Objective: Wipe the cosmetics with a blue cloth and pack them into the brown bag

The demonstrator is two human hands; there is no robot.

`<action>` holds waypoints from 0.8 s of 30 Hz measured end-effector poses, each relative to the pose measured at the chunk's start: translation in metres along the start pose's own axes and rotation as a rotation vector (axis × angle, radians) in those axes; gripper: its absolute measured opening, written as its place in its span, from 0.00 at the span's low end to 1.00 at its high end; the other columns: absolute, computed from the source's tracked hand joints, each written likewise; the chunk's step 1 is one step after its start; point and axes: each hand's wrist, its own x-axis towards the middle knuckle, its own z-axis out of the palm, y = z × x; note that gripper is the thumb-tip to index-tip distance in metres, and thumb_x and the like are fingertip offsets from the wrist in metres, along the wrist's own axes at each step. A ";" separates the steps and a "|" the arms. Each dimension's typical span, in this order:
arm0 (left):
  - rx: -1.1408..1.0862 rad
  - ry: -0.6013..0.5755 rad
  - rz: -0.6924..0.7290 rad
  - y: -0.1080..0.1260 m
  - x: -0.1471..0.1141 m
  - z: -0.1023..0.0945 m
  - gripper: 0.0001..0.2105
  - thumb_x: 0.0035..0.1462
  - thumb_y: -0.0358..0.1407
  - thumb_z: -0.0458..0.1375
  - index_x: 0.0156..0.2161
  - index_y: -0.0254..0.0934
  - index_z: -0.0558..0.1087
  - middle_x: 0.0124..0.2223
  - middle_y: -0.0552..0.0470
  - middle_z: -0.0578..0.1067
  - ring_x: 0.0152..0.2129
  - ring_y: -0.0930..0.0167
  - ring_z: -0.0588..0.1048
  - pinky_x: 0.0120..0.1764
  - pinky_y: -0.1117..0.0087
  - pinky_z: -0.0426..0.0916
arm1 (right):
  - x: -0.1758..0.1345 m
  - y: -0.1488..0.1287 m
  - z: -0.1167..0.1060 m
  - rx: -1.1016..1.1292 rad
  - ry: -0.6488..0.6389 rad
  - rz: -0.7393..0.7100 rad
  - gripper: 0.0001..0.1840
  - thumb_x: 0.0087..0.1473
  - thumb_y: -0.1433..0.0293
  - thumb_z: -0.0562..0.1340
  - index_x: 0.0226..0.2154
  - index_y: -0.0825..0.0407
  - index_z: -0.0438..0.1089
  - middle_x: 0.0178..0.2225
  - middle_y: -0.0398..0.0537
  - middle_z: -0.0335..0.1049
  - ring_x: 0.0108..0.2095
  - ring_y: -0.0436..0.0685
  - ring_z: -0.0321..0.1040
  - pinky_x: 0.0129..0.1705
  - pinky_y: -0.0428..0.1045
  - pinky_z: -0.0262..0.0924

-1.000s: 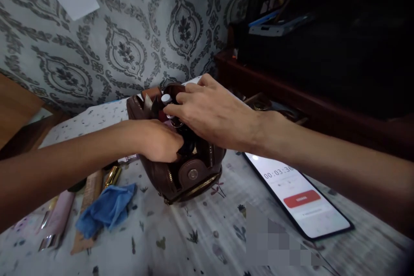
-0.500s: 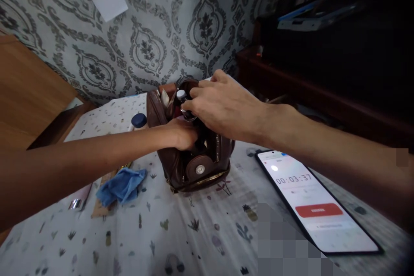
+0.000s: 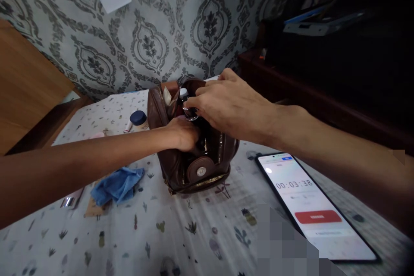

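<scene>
A brown leather bag (image 3: 171, 166) stands unzipped, its flap with a round snap folded at the front. My left hand (image 3: 184, 134) reaches down into the opening; its fingers are hidden inside. Over the far right side of the opening, my right hand (image 3: 223, 103) is closed, thumb and fingers around the top of a dark bottle with a silver ring (image 3: 191, 114). Part of that bottle is covered by my hand. Behind it, a white cap (image 3: 183, 92) pokes up inside the bag, close to my right fingertips.
A crumpled blue cloth (image 3: 118, 185) lies left of the bag, near a dark-blue-lidded jar (image 3: 138, 117) and a pink tube with a silver cap (image 3: 70, 200). At right lies a phone (image 3: 318, 211) showing a timer. The patterned sheet (image 3: 174, 233) meets a wallpapered wall (image 3: 145, 47).
Both hands keep almost the same places at the bag. The view has shifted slightly, and the phone's timer has gone from 03:37 to 03:38.
</scene>
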 end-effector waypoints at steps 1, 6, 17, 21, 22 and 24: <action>0.020 -0.029 -0.016 0.001 -0.001 -0.002 0.26 0.57 0.52 0.60 0.52 0.32 0.77 0.53 0.35 0.78 0.51 0.53 0.76 0.49 0.61 0.72 | 0.000 0.000 0.000 0.018 0.013 0.005 0.15 0.59 0.78 0.56 0.37 0.51 0.78 0.35 0.49 0.76 0.39 0.59 0.70 0.45 0.58 0.48; 0.047 -0.100 0.014 0.000 -0.009 -0.018 0.25 0.62 0.51 0.55 0.52 0.31 0.77 0.52 0.37 0.79 0.49 0.56 0.77 0.47 0.64 0.71 | -0.002 0.000 -0.003 0.028 -0.015 0.025 0.14 0.59 0.78 0.58 0.40 0.49 0.77 0.35 0.47 0.77 0.38 0.59 0.70 0.45 0.57 0.48; -0.288 0.477 0.161 -0.056 -0.076 -0.039 0.16 0.65 0.38 0.48 0.38 0.41 0.79 0.31 0.56 0.79 0.30 0.70 0.76 0.40 0.69 0.66 | -0.003 0.011 -0.007 0.107 0.005 -0.004 0.09 0.60 0.75 0.58 0.40 0.54 0.73 0.30 0.47 0.74 0.29 0.53 0.67 0.34 0.49 0.49; -0.327 0.619 0.122 -0.060 -0.067 -0.017 0.12 0.63 0.38 0.52 0.38 0.40 0.79 0.31 0.55 0.78 0.33 0.69 0.76 0.42 0.68 0.66 | -0.001 0.014 -0.009 0.160 -0.031 0.024 0.08 0.59 0.76 0.59 0.34 0.54 0.74 0.29 0.45 0.72 0.28 0.51 0.66 0.33 0.48 0.50; -0.330 0.631 0.115 -0.059 -0.062 -0.014 0.11 0.62 0.38 0.52 0.37 0.40 0.78 0.31 0.54 0.78 0.34 0.68 0.76 0.43 0.68 0.67 | 0.000 0.015 -0.009 0.170 -0.034 0.029 0.08 0.59 0.76 0.59 0.34 0.54 0.74 0.29 0.45 0.72 0.28 0.51 0.66 0.32 0.48 0.50; -0.332 0.649 0.081 -0.058 -0.053 -0.011 0.10 0.61 0.36 0.54 0.37 0.40 0.78 0.31 0.54 0.78 0.35 0.67 0.76 0.44 0.67 0.67 | 0.001 0.018 -0.008 0.186 -0.035 0.025 0.09 0.59 0.75 0.59 0.34 0.54 0.76 0.29 0.46 0.73 0.29 0.52 0.66 0.33 0.48 0.51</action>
